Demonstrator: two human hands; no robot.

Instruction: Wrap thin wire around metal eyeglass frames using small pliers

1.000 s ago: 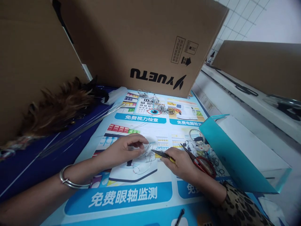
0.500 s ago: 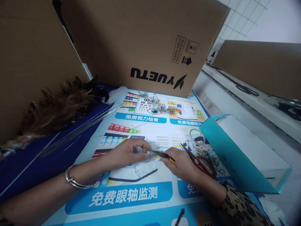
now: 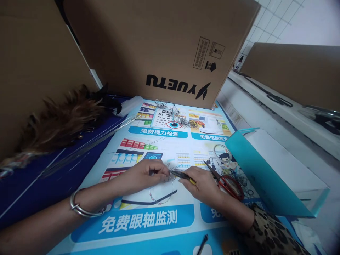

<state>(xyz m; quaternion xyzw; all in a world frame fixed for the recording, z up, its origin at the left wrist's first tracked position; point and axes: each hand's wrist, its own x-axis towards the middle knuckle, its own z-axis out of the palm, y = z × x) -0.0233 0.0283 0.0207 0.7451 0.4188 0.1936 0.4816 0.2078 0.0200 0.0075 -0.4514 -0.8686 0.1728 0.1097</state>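
two bare hands work over a printed sheet (image 3: 143,232). left hand (image 3: 152,173): thumb and forefinger closed together, apparently pinching a thin wire loop (image 3: 159,203) that trails below them, near the middle of the sheet. right hand (image 3: 202,182): fingers wrapped round the handles of the pliers (image 3: 182,174), whose tips meet the wire at the left fingertips; whether those tips are clamped or slightly parted cannot be told.

risks, as judged: the metal tips sit right against the pinching fingers, so a slip of the wire could nip skin. too hard a squeeze could kink or cut the fine wire — too loose a pinch could let it twist round. the right forearm lies close beside the scissors (image 3: 221,180) and wire rings (image 3: 243,180); a sideways swing could knock or tangle them.

changes since one second ago: the left fingertips have closed the gap to the plier tips, and the loop hangs rounder and clearer. pliers and right hand hold nearly the same position; scissors unmoved.
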